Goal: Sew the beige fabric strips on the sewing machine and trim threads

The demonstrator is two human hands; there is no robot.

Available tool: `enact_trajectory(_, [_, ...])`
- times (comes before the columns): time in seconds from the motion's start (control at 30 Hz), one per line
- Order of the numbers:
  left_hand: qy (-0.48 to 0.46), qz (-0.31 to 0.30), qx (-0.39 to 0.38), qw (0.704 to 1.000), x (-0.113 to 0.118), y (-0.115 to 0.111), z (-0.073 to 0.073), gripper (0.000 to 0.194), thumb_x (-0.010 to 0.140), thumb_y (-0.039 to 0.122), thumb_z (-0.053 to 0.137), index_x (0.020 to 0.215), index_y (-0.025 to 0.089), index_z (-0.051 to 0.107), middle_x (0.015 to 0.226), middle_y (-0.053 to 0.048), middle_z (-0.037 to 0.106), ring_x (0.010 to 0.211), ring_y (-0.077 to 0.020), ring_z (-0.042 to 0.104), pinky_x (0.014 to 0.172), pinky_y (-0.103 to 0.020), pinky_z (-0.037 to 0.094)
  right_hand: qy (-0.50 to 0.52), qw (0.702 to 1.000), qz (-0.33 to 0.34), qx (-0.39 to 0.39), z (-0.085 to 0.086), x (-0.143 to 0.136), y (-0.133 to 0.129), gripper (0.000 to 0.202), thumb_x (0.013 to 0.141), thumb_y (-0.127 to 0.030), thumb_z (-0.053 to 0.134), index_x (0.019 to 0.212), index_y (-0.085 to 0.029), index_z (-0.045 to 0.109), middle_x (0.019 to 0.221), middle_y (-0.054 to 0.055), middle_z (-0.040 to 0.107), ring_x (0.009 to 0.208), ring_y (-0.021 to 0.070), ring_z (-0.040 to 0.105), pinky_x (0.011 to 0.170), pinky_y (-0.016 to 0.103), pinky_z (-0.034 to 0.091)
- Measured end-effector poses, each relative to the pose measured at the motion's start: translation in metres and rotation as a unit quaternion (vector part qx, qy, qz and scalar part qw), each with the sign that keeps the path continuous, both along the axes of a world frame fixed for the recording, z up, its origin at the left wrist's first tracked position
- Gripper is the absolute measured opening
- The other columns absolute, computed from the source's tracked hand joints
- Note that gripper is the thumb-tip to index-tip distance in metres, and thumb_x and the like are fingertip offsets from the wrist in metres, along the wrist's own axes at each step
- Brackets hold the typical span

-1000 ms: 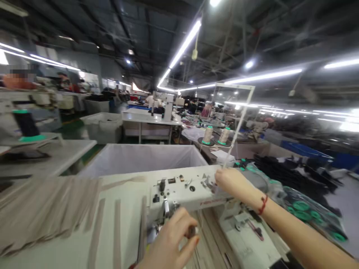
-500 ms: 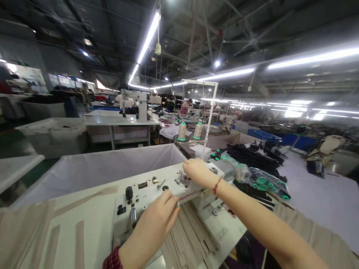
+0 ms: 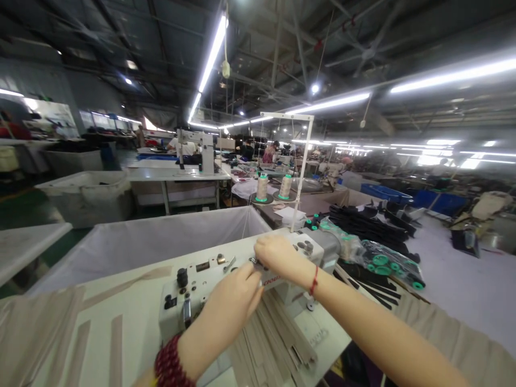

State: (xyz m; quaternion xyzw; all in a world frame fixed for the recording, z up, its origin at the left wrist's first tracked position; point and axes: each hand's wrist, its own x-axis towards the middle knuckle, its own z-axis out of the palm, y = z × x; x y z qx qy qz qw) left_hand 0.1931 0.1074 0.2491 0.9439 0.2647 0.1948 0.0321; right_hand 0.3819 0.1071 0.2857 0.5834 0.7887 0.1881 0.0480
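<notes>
A white sewing machine [image 3: 209, 281] with red lettering stands before me, metal guides and knobs along its arm. My right hand [image 3: 278, 253] is closed at the tension parts on top of the arm, fingers bent and pressed together. Just left of it and lower, my left hand [image 3: 234, 301] is pinched against the front edge of the arm. What either set of fingertips grips is hidden; a thread there is too fine to make out. Beige fabric strips [image 3: 278, 344] lie bundled beneath the arm. Two beige thread cones [image 3: 262, 190] stand behind the machine under a white thread stand [image 3: 303, 161].
A white cloth-lined bin [image 3: 161, 231] is behind the machine. Beige fabric [image 3: 36, 333] drapes over the left side of the table. At right lie bagged green-ended spools [image 3: 381, 263] and black fabric pieces [image 3: 366, 226]. Other people work far back.
My left hand has moved up and right along the arm, nearer my right hand. My right hand has shifted slightly left and down over the tension parts. The view has turned a little.
</notes>
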Motion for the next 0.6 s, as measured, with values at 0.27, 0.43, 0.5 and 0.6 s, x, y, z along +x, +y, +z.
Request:
enact_trajectory(0.27, [0.009, 0.019, 0.014, 1.000, 0.009, 0.010, 0.008, 0.017, 0.094, 0.015, 0.048, 0.089, 0.017, 0.064, 0.093, -0.006, 0.062, 0.085, -0.0218, 0.063, 0.076, -0.034, 0.050, 0.008, 1.000, 0.012, 0.001, -0.002, 0.006, 0.003, 0.012, 0.094, -0.022, 0.057, 0.092, -0.014, 0.065, 0.093, 0.004, 0.069, 0.088, 0.0185, 0.064, 0.080, 0.034, 0.049])
enact_trajectory(0.43, [0.019, 0.037, 0.026, 0.999, 0.014, 0.016, 0.011, 0.021, 0.093, 0.016, 0.050, 0.079, 0.017, 0.066, 0.085, -0.006, 0.065, 0.077, -0.0211, 0.065, 0.070, -0.031, 0.049, 0.015, 1.000, 0.013, -0.001, -0.003, 0.006, 0.001, 0.012, 0.090, -0.018, 0.057, 0.084, -0.015, 0.067, 0.084, 0.007, 0.070, 0.081, 0.0217, 0.065, 0.075, 0.034, 0.045])
enact_trajectory(0.5, [0.019, 0.030, 0.028, 0.999, 0.020, 0.021, 0.016, 0.020, 0.093, 0.017, 0.050, 0.081, 0.018, 0.067, 0.086, -0.005, 0.067, 0.077, -0.0201, 0.066, 0.071, -0.030, 0.049, 0.021, 0.999, 0.034, -0.006, -0.002, 0.005, 0.003, 0.012, 0.091, -0.022, 0.058, 0.086, -0.018, 0.067, 0.088, 0.006, 0.071, 0.086, 0.0216, 0.064, 0.075, 0.032, 0.043])
enact_trajectory(0.6, [0.011, 0.042, 0.037, 0.998, 0.031, 0.031, 0.022, 0.025, 0.095, 0.018, 0.045, 0.089, 0.014, 0.068, 0.093, -0.010, 0.067, 0.082, -0.0220, 0.066, 0.075, -0.032, 0.049, 0.030, 0.999, 0.020, 0.003, 0.001, 0.009, 0.005, 0.014, 0.092, -0.021, 0.055, 0.090, -0.016, 0.067, 0.093, 0.008, 0.070, 0.089, 0.0206, 0.063, 0.076, 0.031, 0.041])
